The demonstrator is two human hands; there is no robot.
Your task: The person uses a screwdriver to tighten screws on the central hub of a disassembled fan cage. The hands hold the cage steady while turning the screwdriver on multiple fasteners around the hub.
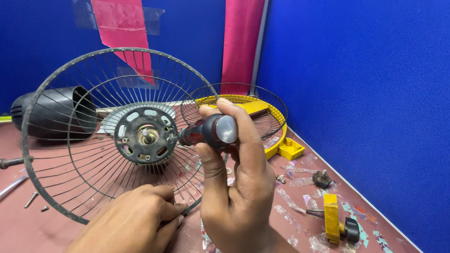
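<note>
Blue walls enclose your reddish worktable (28,225). Your left hand (133,220) pinches the round black wire fan guard (93,140) at its lower rim; your right hand (234,187) grips a dark-red-handled screwdriver (208,132) against the hub.

Deep blue fabric-like partition walls (356,93) meet at a corner, hung with pink strips (241,42). A worn reddish-brown table surface (18,229) lies below, evenly lit, possibly from overhead.
</note>
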